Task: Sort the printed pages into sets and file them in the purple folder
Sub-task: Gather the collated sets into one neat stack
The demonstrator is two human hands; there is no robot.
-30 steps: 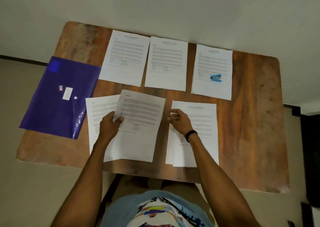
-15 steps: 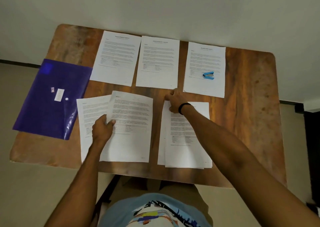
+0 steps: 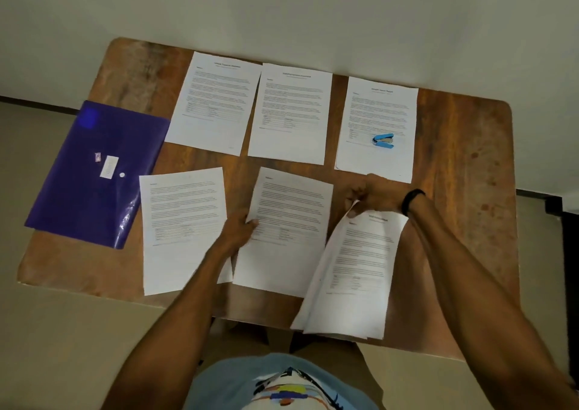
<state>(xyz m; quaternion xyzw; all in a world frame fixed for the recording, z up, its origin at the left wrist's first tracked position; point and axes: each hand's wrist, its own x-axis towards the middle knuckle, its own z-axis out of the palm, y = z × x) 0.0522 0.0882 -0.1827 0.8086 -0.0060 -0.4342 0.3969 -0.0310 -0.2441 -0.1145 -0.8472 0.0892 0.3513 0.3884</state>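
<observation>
Right hand [image 3: 374, 198]: its fingers are curled close together and pinch the top edge of the lifted stack [image 3: 354, 271].
Lifted stack: several printed sheets hang from that pinch toward the person. The top edge is raised and bowed, and the bottom edge reaches past the near edge of the table [image 3: 463, 159].
Left hand [image 3: 241, 229]: the thumb lies on top of the left edge of the middle page [image 3: 288, 231]. The other fingers are tucked at or under that edge, so I cannot tell how they lie.
Middle page: it lies between the two hands, slightly tilted, with its right edge just beside the lifted stack.
Wristband [image 3: 412, 201]: a black band sits on the right wrist, just behind the pinching fingers.
Near-left page [image 3: 185, 228]: it lies flat on the outer side of the left hand, and the left forearm crosses its lower right corner.
Far-right page [image 3: 376, 112]: it lies just beyond the right fingers, with a blue stapler [image 3: 383, 141] resting on its lower half.
Far-middle page [image 3: 291, 112]: it lies beyond the left thumb, past the middle page.
Far-left page [image 3: 213, 102]: it lies touching or nearly touching the far-middle page on that page's left.
Purple folder [image 3: 94, 171]: it lies closed and flat, well out to the left of the left hand. It overhangs the table's left edge, and its right corner is near the far-left page.
</observation>
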